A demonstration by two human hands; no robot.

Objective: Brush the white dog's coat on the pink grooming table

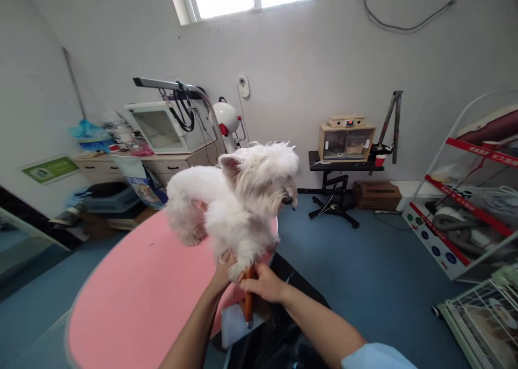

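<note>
A fluffy white dog (218, 196) stands on a round pink table (133, 293), its head turned to the right. My left hand (225, 269) is closed around the lower part of a front leg, partly hidden by fur. Close beside it, my right hand (265, 284) grips a slim orange-brown tool (248, 302) that has a metallic lower end. The tool's upper end lies against the front paw (238, 269), and its exact kind is not clear. Below the hands, a pale flat piece (234, 326) shows at the table's edge.
A curved metal arm (170, 84) with hanging black loops rises behind the dog. Along the wall stand a cabinet (174, 166) and a black wheeled stand (327, 185) bearing a wooden box (346, 142). To the right are a red-edged shelf rack (465, 196) and a wire cage (485, 309).
</note>
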